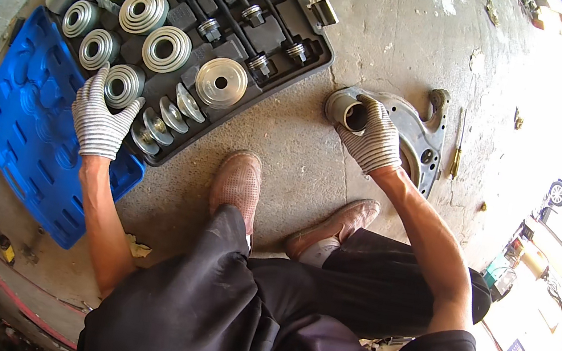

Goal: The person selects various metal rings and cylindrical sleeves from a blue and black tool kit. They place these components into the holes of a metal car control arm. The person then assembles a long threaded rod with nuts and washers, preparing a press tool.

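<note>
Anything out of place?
Slightly: a yellow-handled screwdriver lies loose on the concrete floor, beside the metal arm and outside the black case. It could get stepped on. No spill shows.

The black case is cut off by the upper edge. The right hand covers part of the metal arm.

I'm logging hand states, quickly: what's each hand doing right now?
Left hand: partly open around a stepped ring; whether it grips cannot be told.
Right hand: closed on a metal sleeve.
</note>
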Demonstrator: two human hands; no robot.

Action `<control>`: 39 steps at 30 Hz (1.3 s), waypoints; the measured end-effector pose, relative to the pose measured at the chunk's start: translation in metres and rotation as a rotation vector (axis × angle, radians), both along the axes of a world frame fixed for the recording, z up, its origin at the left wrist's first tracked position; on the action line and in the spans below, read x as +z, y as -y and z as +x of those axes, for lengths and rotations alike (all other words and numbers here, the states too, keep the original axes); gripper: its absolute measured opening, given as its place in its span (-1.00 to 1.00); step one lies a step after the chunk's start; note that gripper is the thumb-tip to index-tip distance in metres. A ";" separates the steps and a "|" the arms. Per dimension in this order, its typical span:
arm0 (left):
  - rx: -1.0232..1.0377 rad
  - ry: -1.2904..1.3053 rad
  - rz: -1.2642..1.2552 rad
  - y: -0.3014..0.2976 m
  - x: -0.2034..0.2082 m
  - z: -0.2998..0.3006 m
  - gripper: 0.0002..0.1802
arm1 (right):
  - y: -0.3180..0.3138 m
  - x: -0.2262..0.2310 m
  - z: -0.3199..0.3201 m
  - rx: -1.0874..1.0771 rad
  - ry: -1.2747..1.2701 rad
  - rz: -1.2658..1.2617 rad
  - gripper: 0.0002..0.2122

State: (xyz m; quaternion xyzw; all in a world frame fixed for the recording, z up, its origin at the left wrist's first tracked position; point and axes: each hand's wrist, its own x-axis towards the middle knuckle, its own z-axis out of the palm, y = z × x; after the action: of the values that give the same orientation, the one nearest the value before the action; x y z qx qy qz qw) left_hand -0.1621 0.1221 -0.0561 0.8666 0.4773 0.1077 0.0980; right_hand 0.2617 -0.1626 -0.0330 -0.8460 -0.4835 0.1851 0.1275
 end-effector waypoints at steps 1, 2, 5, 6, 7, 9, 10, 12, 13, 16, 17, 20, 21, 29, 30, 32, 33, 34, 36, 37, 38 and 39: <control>-0.007 -0.003 0.002 -0.001 0.000 0.000 0.00 | 0.001 0.000 0.001 0.004 -0.005 -0.005 -0.33; -0.005 -0.009 0.001 0.000 0.001 0.000 0.00 | 0.001 0.001 0.001 0.008 -0.011 -0.009 -0.33; -0.005 -0.014 -0.012 -0.001 0.002 0.001 0.00 | 0.007 0.009 -0.005 0.088 0.035 0.020 -0.35; -0.005 -0.010 -0.024 -0.001 0.002 0.000 0.00 | 0.009 0.012 -0.010 0.114 0.000 0.009 -0.37; -0.005 -0.006 -0.036 -0.002 0.001 -0.001 0.01 | 0.010 0.015 -0.016 0.141 -0.036 -0.003 -0.39; -0.002 -0.006 -0.042 -0.003 0.001 -0.002 0.01 | 0.015 0.016 -0.025 0.229 -0.060 0.010 -0.44; -0.003 -0.002 -0.045 -0.003 0.003 0.000 0.01 | 0.020 0.013 -0.030 0.255 -0.047 -0.045 -0.44; -0.010 -0.006 -0.063 -0.004 0.006 0.001 0.00 | 0.030 0.003 -0.039 0.255 -0.088 -0.106 -0.43; -0.016 -0.003 -0.071 -0.006 0.006 0.001 0.00 | 0.033 0.001 -0.044 0.237 -0.108 -0.150 -0.42; -0.028 0.026 -0.103 -0.006 0.010 0.004 -0.03 | 0.042 -0.007 -0.047 0.216 -0.084 -0.147 -0.43; -0.027 0.033 -0.108 -0.006 0.009 0.004 -0.03 | 0.044 -0.009 -0.048 0.192 -0.072 -0.177 -0.42; -0.019 0.051 -0.126 -0.009 0.009 0.004 -0.09 | 0.044 -0.009 -0.048 0.182 -0.093 -0.160 -0.39; -0.009 0.049 -0.125 -0.011 0.012 -0.001 -0.11 | 0.043 -0.011 -0.049 0.199 -0.093 -0.133 -0.38; -0.037 0.109 -0.090 -0.011 0.016 0.007 -0.14 | 0.042 -0.002 -0.047 0.217 -0.108 -0.108 -0.15; -0.039 0.102 -0.083 -0.011 0.014 0.007 -0.13 | 0.044 -0.007 -0.047 0.216 -0.098 -0.132 -0.13; -0.038 0.096 -0.090 -0.012 0.012 -0.001 -0.11 | 0.038 -0.003 -0.047 0.217 -0.117 -0.169 -0.12; -0.040 0.087 -0.096 -0.012 0.013 -0.001 -0.09 | 0.038 -0.003 -0.046 0.223 -0.115 -0.161 -0.12; -0.044 0.089 -0.103 -0.011 0.014 -0.002 -0.09 | 0.039 -0.004 -0.046 0.228 -0.113 -0.152 -0.12; -0.041 0.080 -0.100 -0.010 0.017 0.001 -0.08 | 0.042 -0.006 -0.045 0.233 -0.113 -0.137 -0.12; -0.025 0.072 -0.137 -0.009 0.021 0.004 -0.07 | 0.044 -0.007 -0.044 0.233 -0.115 -0.131 -0.12; -0.044 0.049 -0.080 -0.008 0.017 0.000 -0.07 | 0.044 -0.008 -0.044 0.232 -0.117 -0.124 -0.12; -0.043 0.064 -0.086 -0.006 0.019 0.002 -0.07 | 0.044 -0.008 -0.044 0.232 -0.113 -0.129 -0.13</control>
State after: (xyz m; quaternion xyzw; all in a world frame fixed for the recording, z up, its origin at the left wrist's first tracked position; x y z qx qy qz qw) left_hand -0.1601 0.1280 -0.0373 0.8679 0.4591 0.1127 0.1527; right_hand 0.2179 -0.2062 -0.0410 -0.7791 -0.5571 0.2768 0.0775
